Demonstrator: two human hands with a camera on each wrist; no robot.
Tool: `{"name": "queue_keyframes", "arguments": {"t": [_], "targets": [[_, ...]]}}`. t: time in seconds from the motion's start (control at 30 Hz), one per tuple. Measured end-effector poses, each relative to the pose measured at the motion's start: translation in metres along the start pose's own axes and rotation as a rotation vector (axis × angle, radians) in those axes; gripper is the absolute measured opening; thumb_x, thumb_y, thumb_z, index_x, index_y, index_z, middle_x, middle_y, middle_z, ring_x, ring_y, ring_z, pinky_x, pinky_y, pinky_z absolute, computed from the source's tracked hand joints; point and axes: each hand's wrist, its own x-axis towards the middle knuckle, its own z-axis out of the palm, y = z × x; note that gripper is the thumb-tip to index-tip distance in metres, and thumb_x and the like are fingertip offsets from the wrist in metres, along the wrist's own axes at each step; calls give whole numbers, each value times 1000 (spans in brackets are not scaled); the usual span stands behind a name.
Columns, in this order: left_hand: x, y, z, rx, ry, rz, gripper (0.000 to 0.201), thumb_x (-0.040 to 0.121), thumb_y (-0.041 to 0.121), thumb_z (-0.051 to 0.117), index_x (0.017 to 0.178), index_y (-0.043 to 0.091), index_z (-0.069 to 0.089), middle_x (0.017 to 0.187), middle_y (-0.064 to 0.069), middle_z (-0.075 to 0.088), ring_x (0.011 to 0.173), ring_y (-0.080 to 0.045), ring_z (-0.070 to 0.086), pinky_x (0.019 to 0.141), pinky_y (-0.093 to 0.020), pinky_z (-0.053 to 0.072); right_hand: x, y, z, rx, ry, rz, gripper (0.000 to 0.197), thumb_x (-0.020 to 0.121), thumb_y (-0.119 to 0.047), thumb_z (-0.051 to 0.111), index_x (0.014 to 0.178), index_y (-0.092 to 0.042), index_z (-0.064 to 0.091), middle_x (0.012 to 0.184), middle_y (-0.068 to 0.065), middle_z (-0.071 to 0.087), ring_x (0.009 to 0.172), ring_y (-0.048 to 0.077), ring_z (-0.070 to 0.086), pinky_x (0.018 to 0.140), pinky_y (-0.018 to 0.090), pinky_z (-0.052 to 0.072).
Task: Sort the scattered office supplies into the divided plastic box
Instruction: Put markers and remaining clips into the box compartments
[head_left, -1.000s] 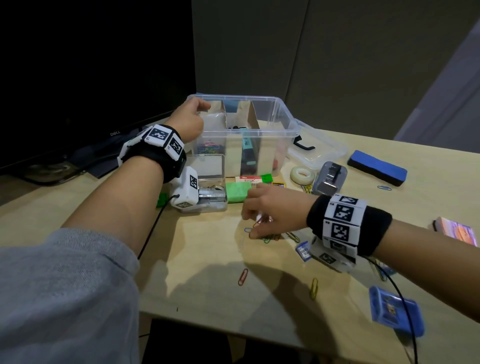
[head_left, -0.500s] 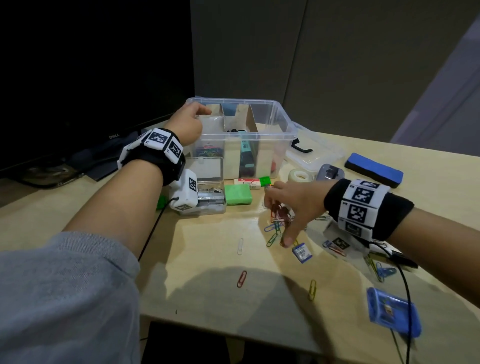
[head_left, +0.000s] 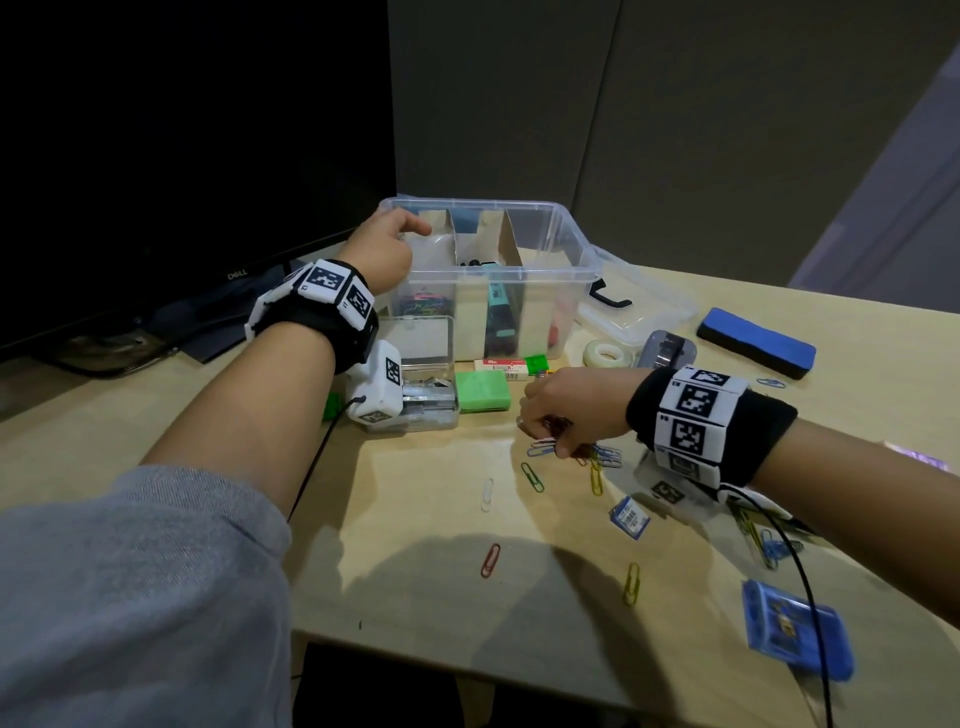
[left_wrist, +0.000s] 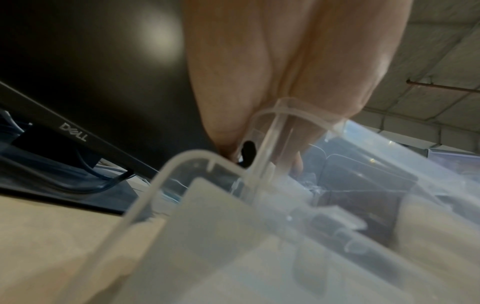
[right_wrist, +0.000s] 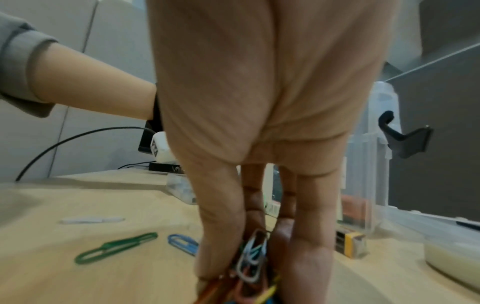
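A clear divided plastic box (head_left: 571, 275) stands at the back of the desk, with cardboard dividers and coloured clips in its left compartment. My left hand (head_left: 387, 249) grips the box's left rim (left_wrist: 280, 111), thumb inside. My right hand (head_left: 558, 415) is low over the desk in front of the box and pinches a bunch of coloured paper clips (right_wrist: 253, 261). More paper clips lie loose on the desk: green (head_left: 532, 476), white (head_left: 487, 493), red (head_left: 490, 560), yellow (head_left: 631, 583), and a green one (right_wrist: 116, 247) beside my fingers.
A staple case (head_left: 426, 395), green box (head_left: 483, 391), eraser (head_left: 501, 365), tape roll (head_left: 605, 355), board eraser (head_left: 756, 342), box lid (head_left: 639, 312) and blue case (head_left: 797, 629) lie around. A monitor (head_left: 182, 156) stands at the left. The desk's front edge is near.
My right hand swept right, then came back left and closed on a bunch of clips in front of the box. My left hand has stayed on the box rim.
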Motion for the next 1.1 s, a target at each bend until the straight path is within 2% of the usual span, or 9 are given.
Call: {"name": "queue_keyframes", "arguments": {"t": [0.1,0.3,0.4,0.5,0.67,0.83,0.97,1.03,1.1], "targets": [[0,0,1,6,4,6,43,94,-7,36,126,14,55,146,-5,36,136,-25,36,110,-39,38,1,-1,1,-15,35,-12,11,85,-13,67,94,-11,62,101,1,58,91,17,51,78,31,46],[0,-1,1,-4,-4,1,44,94,-7,36,124,16,57,147,-5,35,137,-25,35,110,-41,38,-4,12,-4,123,150,30,9,83,-5,67,88,-12,67,82,-7,59,77,11,52,62,12,38],[1,-1,0,0,-9,12,44,93,-8,36,125,15,57,148,-6,33,138,-25,34,107,-37,40,-10,20,-13,259,193,57,6,83,-5,70,86,-10,68,83,-3,65,74,12,64,70,22,53],[1,-2,1,-20,-8,15,42,94,-8,36,122,15,58,146,-5,35,136,-24,37,94,-28,43,-18,24,-33,388,266,58,6,84,-6,70,87,-11,69,81,-2,70,65,6,67,69,20,56],[1,-1,1,-67,-19,-10,45,92,-6,37,125,19,54,146,-4,36,135,-25,38,106,-42,43,-16,16,-90,463,459,30,6,84,-10,70,86,-15,69,82,-5,71,69,3,68,71,15,54],[-1,-1,-1,-108,-32,-3,49,93,-5,40,136,18,45,144,-3,41,133,-18,40,106,-31,39,17,3,-138,561,701,28,4,83,-8,72,85,-9,69,78,-4,67,61,0,66,64,14,55],[-3,-1,-3,-146,-48,-5,53,91,-6,40,139,16,41,145,-5,41,134,-20,39,112,-38,35,58,-8,-142,642,910,92,15,83,-4,70,75,-14,64,75,-2,64,58,4,64,63,18,56],[-5,0,-4,-163,-47,-12,57,89,-8,38,141,16,38,147,-5,40,137,-20,37,115,-37,31,72,-12,-138,592,915,140,16,82,-1,69,73,-14,65,74,1,65,61,9,63,68,26,59],[-6,1,-4,-175,-39,-15,60,88,-10,37,143,14,35,149,-5,37,139,-19,33,116,-34,27,81,-14,-135,478,816,177,13,80,-1,67,74,-13,69,77,2,67,70,13,64,74,31,58]]}}
